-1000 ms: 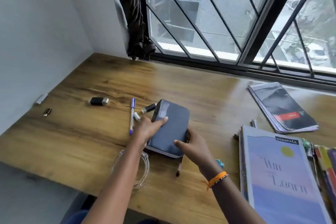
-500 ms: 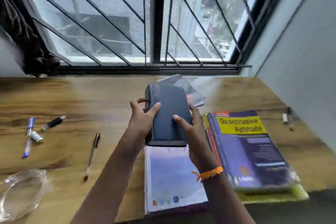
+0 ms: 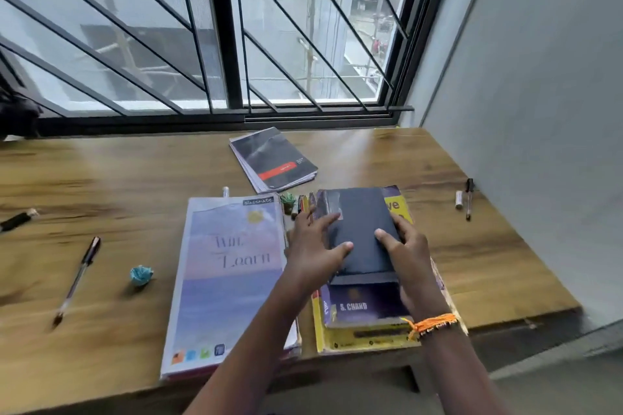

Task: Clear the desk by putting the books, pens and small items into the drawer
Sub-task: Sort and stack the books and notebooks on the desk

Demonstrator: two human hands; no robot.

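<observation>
Wooden desk (image 3: 488, 266) surface extends beneath a barred window (image 3: 222, 30), with a grey wall on the right side.

A dark blue book (image 3: 362, 232) lies flat on top of a purple book (image 3: 365, 305) marked "S. CHAND", which in turn lies on a yellow book (image 3: 367, 337). This stack sits near the front edge of the desk, right of centre.

The left hand (image 3: 315, 253) rests on the left edge of the dark blue book, fingers straight and spread, thumb lying across the cover. The right hand (image 3: 406, 248) rests on the right edge of the same book, fingers likewise extended, thumb on the cover. Neither hand curls around the book. An orange wristband (image 3: 433, 325) sits on the right wrist.

Just left of the stack lies a large notebook (image 3: 229, 280) labelled "classmate". Between the notebook and the stack, several small items (image 3: 296, 204) are clustered; their type cannot be determined. A dark magazine (image 3: 273, 158) lies behind, near the window.

On the left part of the desk: a pen (image 3: 77, 280), a crumpled teal ball (image 3: 141, 274), and a black marker (image 3: 17, 220) at the frame edge. On the far right lie two more pens (image 3: 465, 199), side by side.
</observation>
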